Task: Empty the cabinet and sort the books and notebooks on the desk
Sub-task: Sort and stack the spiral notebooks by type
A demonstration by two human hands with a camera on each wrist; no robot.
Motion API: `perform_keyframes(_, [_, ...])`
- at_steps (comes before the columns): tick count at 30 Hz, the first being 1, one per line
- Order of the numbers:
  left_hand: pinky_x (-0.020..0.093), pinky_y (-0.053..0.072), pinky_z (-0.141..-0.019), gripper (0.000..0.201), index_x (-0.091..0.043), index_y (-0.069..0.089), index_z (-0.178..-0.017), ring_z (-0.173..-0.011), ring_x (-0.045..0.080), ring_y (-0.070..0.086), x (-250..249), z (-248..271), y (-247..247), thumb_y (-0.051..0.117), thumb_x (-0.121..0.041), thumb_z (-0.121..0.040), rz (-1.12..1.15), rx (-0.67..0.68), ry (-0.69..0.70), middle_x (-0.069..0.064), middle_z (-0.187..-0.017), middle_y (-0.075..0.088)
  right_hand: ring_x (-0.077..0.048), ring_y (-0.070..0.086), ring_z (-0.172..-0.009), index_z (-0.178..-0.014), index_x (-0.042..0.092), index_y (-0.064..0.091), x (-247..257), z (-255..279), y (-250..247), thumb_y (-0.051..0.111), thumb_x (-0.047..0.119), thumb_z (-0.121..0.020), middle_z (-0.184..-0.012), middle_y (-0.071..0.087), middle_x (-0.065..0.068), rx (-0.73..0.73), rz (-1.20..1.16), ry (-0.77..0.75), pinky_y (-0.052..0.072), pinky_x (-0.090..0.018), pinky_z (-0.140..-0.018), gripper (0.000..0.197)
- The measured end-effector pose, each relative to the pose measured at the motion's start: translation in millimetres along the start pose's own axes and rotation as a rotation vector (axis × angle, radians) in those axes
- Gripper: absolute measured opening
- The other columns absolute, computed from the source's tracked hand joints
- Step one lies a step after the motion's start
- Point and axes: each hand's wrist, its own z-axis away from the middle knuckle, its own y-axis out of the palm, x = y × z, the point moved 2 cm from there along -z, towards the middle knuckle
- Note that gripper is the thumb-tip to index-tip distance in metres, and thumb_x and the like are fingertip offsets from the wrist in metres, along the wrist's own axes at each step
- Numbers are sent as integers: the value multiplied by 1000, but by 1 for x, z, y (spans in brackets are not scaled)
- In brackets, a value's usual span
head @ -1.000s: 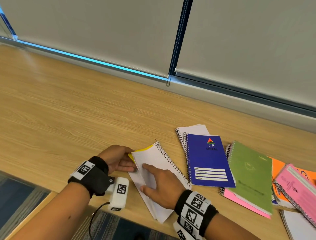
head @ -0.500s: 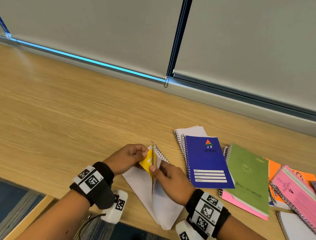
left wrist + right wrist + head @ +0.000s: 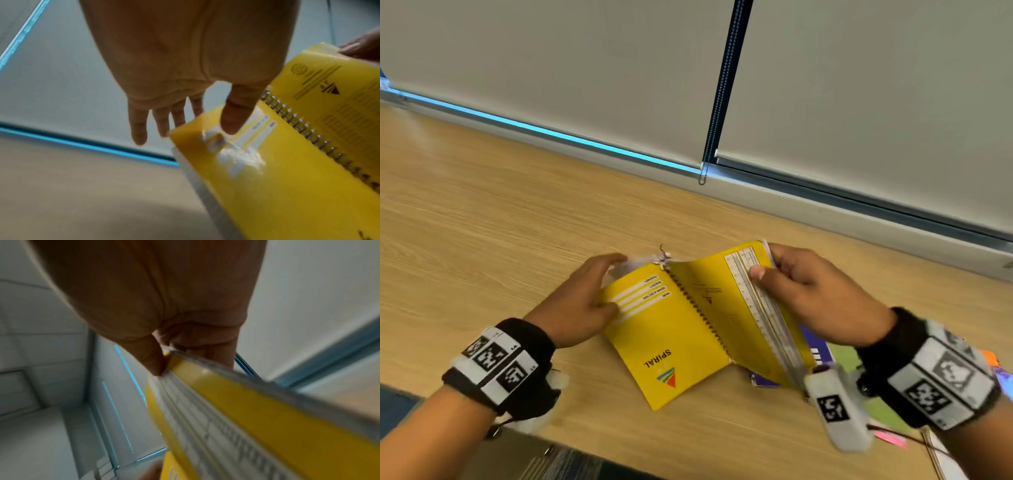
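My left hand (image 3: 577, 301) holds the near cover of the yellow notebook (image 3: 688, 329): thumb on the label lines, fingers (image 3: 139, 129) fairly straight, reaching under the far edge. My right hand (image 3: 815, 294) pinches the other cover together with its page block, thumb (image 3: 152, 360) on top and fingers curled behind.

Change over the last second: the notebook lay flat on the desk (image 3: 500, 222) with white pages up; I stood it on end and swung the covers round. Now the yellow outsides face me, the spiral (image 3: 698, 308) runs down the middle as a ridge, and the print reads upside down. It is off the desk on the right side; whether the near corner touches the wood, I cannot tell.

Judgement: the notebook is turned inside out, so closing it properly comes next, pages inward, before it can join a pile.

The other notebooks (image 3: 839, 353) lie to the right, mostly hidden behind my right wrist; only purple, green and pink scraps show. Blinds (image 3: 585, 68) hang behind the desk. The cabinet is not in view.
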Motion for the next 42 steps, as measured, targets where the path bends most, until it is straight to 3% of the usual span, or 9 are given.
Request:
perform_keyframes(4, [11,22,-112,59,-48,46,-131,-133,-19,27,-53,-4,-13,68,-51,-75,41,113,227,-47,-136,34,-6,63,-84,-101,12,63,26,-10,-23,46,21,-102,-94,70,0,84,120,-125,49,-21,-77,19])
perform_keyframes(7, [26,51,-95,28,-25,66,-119,-110,5,65,-79,-1,-10,68,-19,-91,379,273,138,-17,-119,68,-7,57,-75,-95,20,57,19,-27,-45,49,34,-96,-80,61,8,-133,395,-183,46,-27,-70,16])
perform_keyframes(13, [28,57,-75,20,-6,72,-99,-89,22,73,-102,3,-9,67,-12,-81,731,62,84,6,-102,75,-16,41,-137,-154,28,12,-24,-27,-22,47,75,-80,-153,40,-2,-181,613,40,34,-36,-113,95])
perform_keyframes(19, [20,53,-56,6,-11,65,-77,-61,10,68,-101,-2,0,67,-16,-75,889,-286,16,-2,-67,72,-13,71,-95,-117,17,65,-48,18,11,72,25,-87,-108,73,3,88,-33,136,56,-41,-88,31])
perform_keyframes(25, [28,39,-99,62,-44,45,-117,-123,11,47,-87,-10,6,78,-55,-66,281,-620,99,-10,-124,48,-22,72,-77,-87,13,71,-54,37,-32,76,20,-84,-86,75,-6,-58,93,160,56,-45,-74,9])
perform_keyframes(30, [29,45,-87,41,-37,60,-111,-99,5,60,-142,-19,66,47,-66,-85,-201,86,492,-19,-104,66,-24,59,-65,-76,8,66,-49,37,-51,77,29,-76,-71,65,-11,-21,329,39,47,-42,-61,24])
perform_keyframes(33, [29,42,-59,20,-41,56,-84,-60,1,52,-149,-24,95,46,-52,-97,153,170,372,-17,-65,55,-13,61,-66,-82,8,68,-57,42,-57,77,20,-81,-78,70,-8,-40,118,70,52,-36,-63,15])
perform_keyframes(38, [41,55,-90,26,-12,63,-121,-103,27,69,-157,-33,132,49,-17,-100,1001,118,-83,6,-113,73,-1,67,-78,-109,30,65,-119,65,-81,71,50,-80,-92,73,4,-473,27,342,48,-25,-72,36])
perform_keyframes(42, [49,50,-98,24,-21,62,-121,-107,27,68,-146,-61,176,47,-25,-103,1036,18,-392,2,-117,71,-17,68,-70,-113,23,60,-171,81,-60,65,64,-78,-92,72,-1,-360,-232,787,49,-27,-62,54])
